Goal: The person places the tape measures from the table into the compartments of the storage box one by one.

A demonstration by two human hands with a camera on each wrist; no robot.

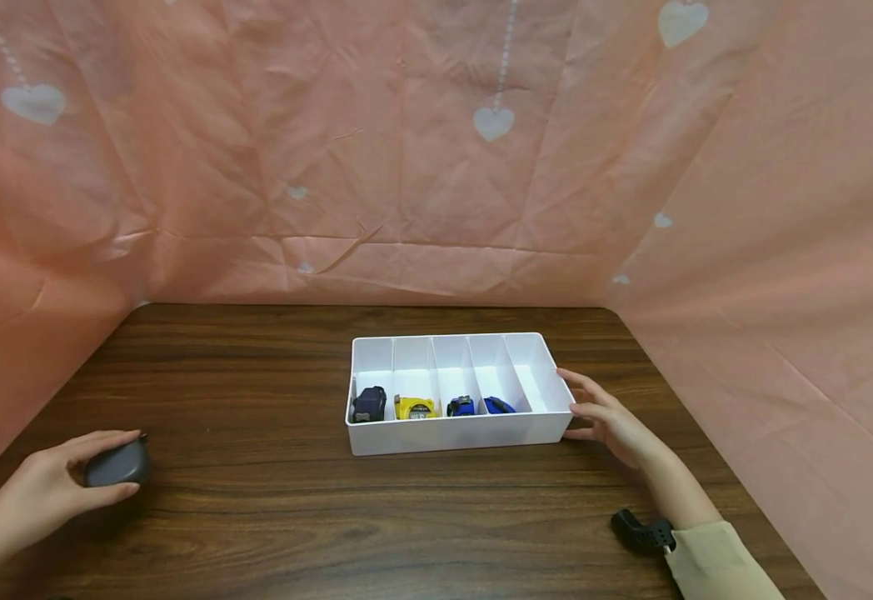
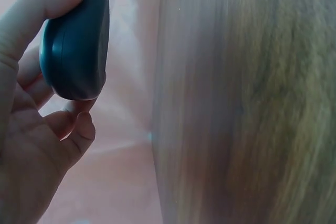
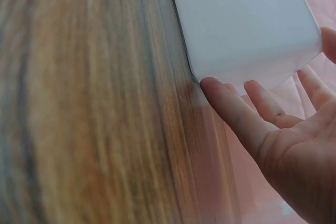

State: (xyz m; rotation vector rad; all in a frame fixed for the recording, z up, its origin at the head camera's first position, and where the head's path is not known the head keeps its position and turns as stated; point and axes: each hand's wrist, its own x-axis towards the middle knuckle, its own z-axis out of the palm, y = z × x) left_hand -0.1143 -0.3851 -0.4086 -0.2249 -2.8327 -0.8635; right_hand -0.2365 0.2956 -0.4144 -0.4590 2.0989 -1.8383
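Observation:
A dark grey tape measure [image 1: 117, 463] with a rounded case is in my left hand [image 1: 50, 487], pinched between thumb and fingers at the table's left side. The left wrist view shows the same case [image 2: 76, 45] from its side. My right hand [image 1: 612, 421] touches the right end of a white divided box [image 1: 455, 435] with its fingers spread. In the right wrist view, fairly straight fingers [image 3: 236, 111] lie along that end. The box's compartments hold, from the left, a dark navy tape measure [image 1: 370, 405], a yellow one [image 1: 415, 408], a blue-and-black one [image 1: 461, 406] and a blue item [image 1: 498, 406], partly hidden by the front wall.
The box stands on a dark wood-grain table [image 1: 256, 525], right of its middle. Pink cloth [image 1: 406, 167] with white hearts hangs behind and at both sides. A black strap [image 1: 642, 532] is by my right wrist, near a beige sleeve [image 1: 717, 562].

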